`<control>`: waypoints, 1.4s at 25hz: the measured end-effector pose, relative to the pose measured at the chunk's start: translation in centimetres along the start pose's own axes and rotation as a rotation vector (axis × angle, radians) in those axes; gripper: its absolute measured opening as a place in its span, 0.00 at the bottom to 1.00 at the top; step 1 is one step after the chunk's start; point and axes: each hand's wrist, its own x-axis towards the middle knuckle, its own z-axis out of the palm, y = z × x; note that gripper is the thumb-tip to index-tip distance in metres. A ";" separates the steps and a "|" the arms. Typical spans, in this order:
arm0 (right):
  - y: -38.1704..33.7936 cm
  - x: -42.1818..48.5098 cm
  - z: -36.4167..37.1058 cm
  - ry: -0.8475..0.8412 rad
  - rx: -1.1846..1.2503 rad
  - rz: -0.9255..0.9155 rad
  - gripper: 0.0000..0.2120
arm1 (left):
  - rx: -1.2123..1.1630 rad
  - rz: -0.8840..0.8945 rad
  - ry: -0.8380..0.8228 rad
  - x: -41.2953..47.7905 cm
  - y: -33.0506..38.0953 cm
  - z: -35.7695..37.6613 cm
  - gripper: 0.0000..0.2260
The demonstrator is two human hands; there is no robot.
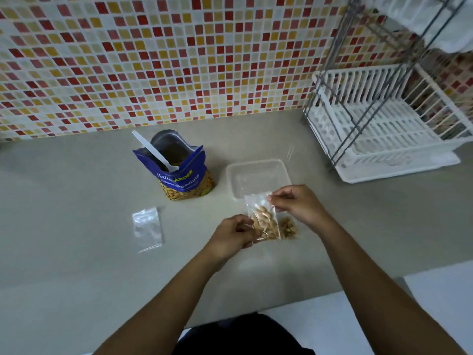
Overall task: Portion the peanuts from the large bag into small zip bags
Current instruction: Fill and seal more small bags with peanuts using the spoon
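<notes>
A small zip bag (pixel 263 219) with peanuts inside is held up just over the worktop (pixel 76 252), near the middle. The left hand (pixel 234 234) pinches the bag at its lower left side, with the fingers curled in. The right hand (pixel 297 203) pinches the top right corner of the bag, where the zip strip is. The bag is tilted a little. I cannot tell if the zip is closed.

Just beside it, to the right and partly behind it, a second little bag of peanuts (pixel 289 228) lies on the worktop under the right wrist.

Behind the hands sits a clear plastic tub (pixel 256 172). It touches nothing else that I can see.

To the left, an empty zip bag (pixel 148 228) lies flat on the worktop, well apart from the hands.

Farther back and left stands the big blue peanut bag (pixel 183 175). Its top is open, and a white plastic spoon (pixel 153 151) leans inside it with the handle sticking out to the left.

On the far right stands a white dish rack (pixel 384 129) with grey metal bars. Behind it all is a wall of small red, yellow and white tiles (pixel 153 60).
</notes>
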 end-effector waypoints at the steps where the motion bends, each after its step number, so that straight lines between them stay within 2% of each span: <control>1: 1.3 0.4 0.1 0.014 -0.080 0.017 0.07 | 0.020 -0.036 0.050 0.5 -1.0 0.6 0.05; 5: 4.8 1.5 1.5 0.126 -0.390 0.005 0.08 | 0.225 -0.061 0.281 2.4 -3.0 2.6 0.06; 7: 5.6 1.9 2.2 0.168 -0.514 0.042 0.08 | 0.380 -0.026 0.335 2.9 -3.2 3.3 0.03; 9: 6.1 2.2 2.8 0.202 -0.636 0.059 0.09 | 0.499 0.004 0.372 3.3 -3.5 3.8 0.08; 11: 6.3 2.5 3.1 0.224 -0.698 0.057 0.09 | 0.520 0.021 0.416 3.6 -3.8 4.0 0.09; 17: 6.8 3.1 3.5 0.274 -0.736 0.019 0.09 | 0.601 0.097 0.477 4.0 -4.4 4.1 0.09; 23: 6.5 2.0 4.1 0.389 -0.547 -0.139 0.09 | 0.517 0.139 0.544 2.2 -4.3 1.7 0.11; 27: 4.0 0.4 8.5 0.222 -0.545 -0.383 0.11 | 0.482 0.140 0.710 -0.1 -4.2 -3.8 0.05; 31: 2.5 0.3 16.3 -0.054 -0.533 -0.541 0.13 | 0.490 0.049 0.903 -1.1 -4.6 -10.2 0.07; 35: 3.2 1.1 22.1 -0.077 -0.724 -0.539 0.24 | 0.654 -0.107 0.981 -1.6 -5.7 -15.3 0.16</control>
